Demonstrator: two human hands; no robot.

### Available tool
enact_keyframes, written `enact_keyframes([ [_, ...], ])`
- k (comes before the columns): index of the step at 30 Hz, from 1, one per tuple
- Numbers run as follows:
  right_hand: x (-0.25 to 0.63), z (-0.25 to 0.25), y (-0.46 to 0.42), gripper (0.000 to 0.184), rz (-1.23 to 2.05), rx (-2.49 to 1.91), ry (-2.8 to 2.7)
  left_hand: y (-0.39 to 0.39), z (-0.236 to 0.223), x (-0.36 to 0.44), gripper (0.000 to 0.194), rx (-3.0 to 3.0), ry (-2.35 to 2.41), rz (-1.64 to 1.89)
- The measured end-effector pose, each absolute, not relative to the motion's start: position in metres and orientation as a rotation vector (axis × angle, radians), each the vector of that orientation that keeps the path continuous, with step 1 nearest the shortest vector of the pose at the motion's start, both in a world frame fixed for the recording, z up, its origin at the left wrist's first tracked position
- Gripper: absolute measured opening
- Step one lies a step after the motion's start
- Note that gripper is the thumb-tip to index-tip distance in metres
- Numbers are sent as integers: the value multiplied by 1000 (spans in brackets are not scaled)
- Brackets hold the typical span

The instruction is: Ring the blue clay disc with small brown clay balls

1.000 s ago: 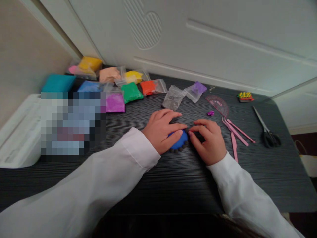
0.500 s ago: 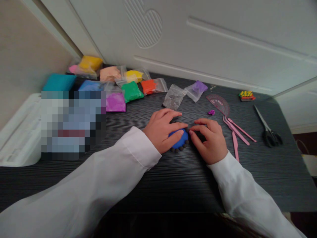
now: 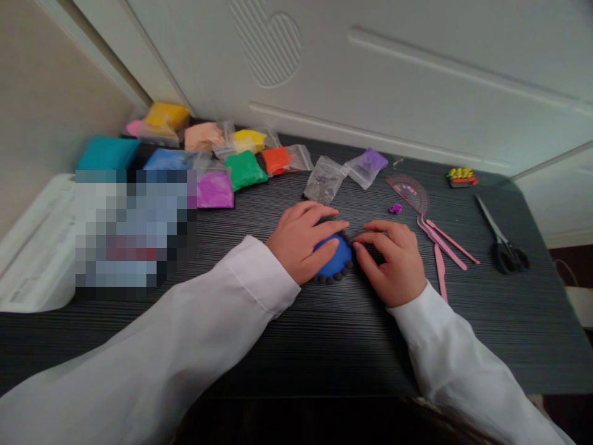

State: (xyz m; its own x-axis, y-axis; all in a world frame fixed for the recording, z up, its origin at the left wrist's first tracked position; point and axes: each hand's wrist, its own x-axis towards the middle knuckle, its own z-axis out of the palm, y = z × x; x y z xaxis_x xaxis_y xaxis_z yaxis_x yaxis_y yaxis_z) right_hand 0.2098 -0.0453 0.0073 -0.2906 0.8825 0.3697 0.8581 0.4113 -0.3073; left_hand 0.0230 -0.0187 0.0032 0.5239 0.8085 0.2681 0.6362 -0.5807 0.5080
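Observation:
A flat blue clay disc, edged with several small dark clay balls, lies on the dark striped table. My left hand rests on the disc's left part, thumb and fingers curled round it. My right hand sits just right of the disc, its index finger and thumb pinched together at the disc's upper right rim. What they pinch is too small to make out. Both arms wear white sleeves.
Several bags of coloured clay lie at the back left, with a grey bag and a purple bag nearer. Right of my hands lie a purple clay bit, pink protractor, pink tools and black scissors.
My hands have barely moved; the left hand's fingers shifted slightly on the blue disc, uncovering a little more of its top.

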Motion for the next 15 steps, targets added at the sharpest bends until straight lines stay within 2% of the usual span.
enact_keyframes([
  [15, 208, 8, -46, 16, 76, -1468, -2198, -19, 4, 22, 35, 2413, 1210, 699],
])
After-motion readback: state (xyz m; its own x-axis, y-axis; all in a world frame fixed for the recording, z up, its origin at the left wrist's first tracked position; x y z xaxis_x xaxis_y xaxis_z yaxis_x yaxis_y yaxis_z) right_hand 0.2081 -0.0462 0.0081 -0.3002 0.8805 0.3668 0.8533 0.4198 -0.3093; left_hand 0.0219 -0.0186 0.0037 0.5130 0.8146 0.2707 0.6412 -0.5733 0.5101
